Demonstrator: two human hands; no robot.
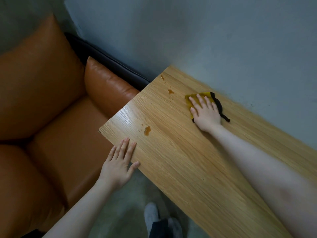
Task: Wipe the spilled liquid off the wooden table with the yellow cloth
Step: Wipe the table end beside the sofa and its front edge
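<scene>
A long wooden table (197, 160) runs from centre to lower right. My right hand (205, 112) lies flat with straight fingers on the yellow cloth (189, 98), which has a black edge and sits near the table's far side. Brown liquid shows in three spots: a puddle (147, 130) near the front left corner, a small patch (170, 91) just left of the cloth, and drops (162, 77) by the far corner. My left hand (120, 162) rests open, fingers straight, on the table's near left edge.
An orange leather sofa (51, 109) with a cushion (106, 85) stands against the table's left end. A grey wall (223, 40) runs behind the table. My feet in grey socks (151, 215) stand on the floor below the table's front edge.
</scene>
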